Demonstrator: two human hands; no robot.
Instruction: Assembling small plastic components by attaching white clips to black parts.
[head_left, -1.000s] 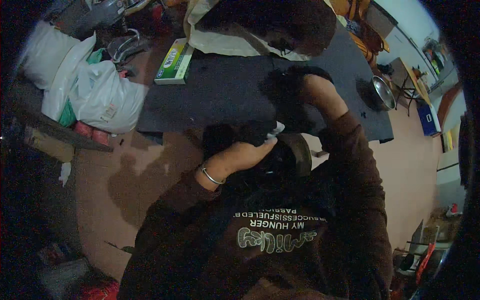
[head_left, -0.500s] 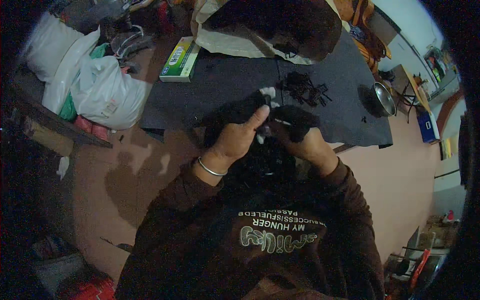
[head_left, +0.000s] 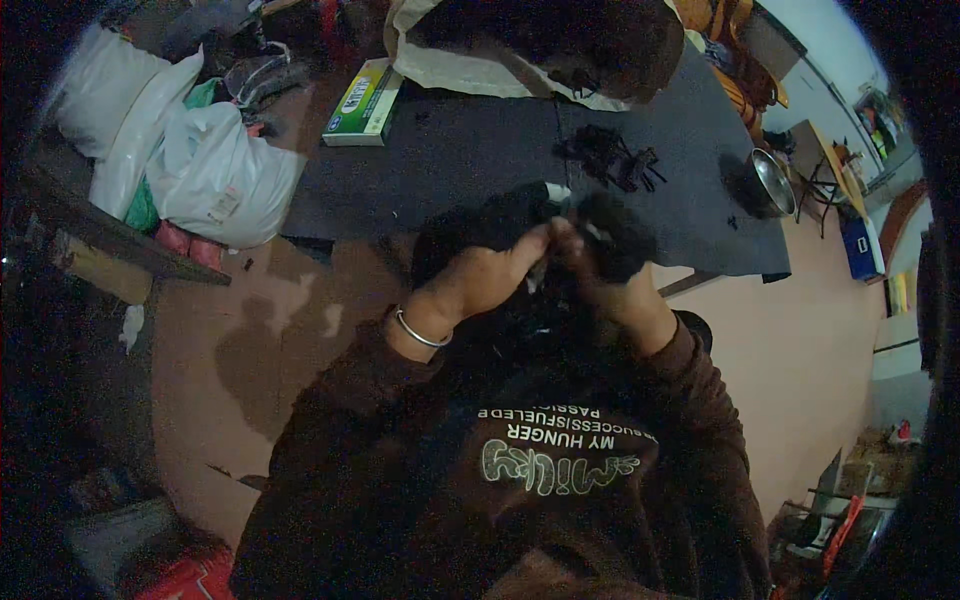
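Note:
My left hand (head_left: 482, 280), with a silver bangle at its wrist, is closed on a soft, dark black piece (head_left: 475, 222) that looks like cloth. The fingertips of my right hand (head_left: 625, 300) meet my left thumb at its middle, also closed on the dark piece. White patches show on it near the fingers; its exact kind is too dark to make out. Beyond my hands, a pile of small black pieces (head_left: 615, 158) with thin prongs lies on the dark-covered table (head_left: 460, 140).
A green and white box (head_left: 360, 125) stands at the table's left. A large pale sack (head_left: 430, 75) with a dark inside lies at the far side. A metal bowl (head_left: 772, 183) sits at the right edge. White plastic bags (head_left: 225, 180) are heaped at left.
My left thumb has come down from pointing up and now meets my right fingers. The black piece has shifted in my hands. The view has moved slightly.

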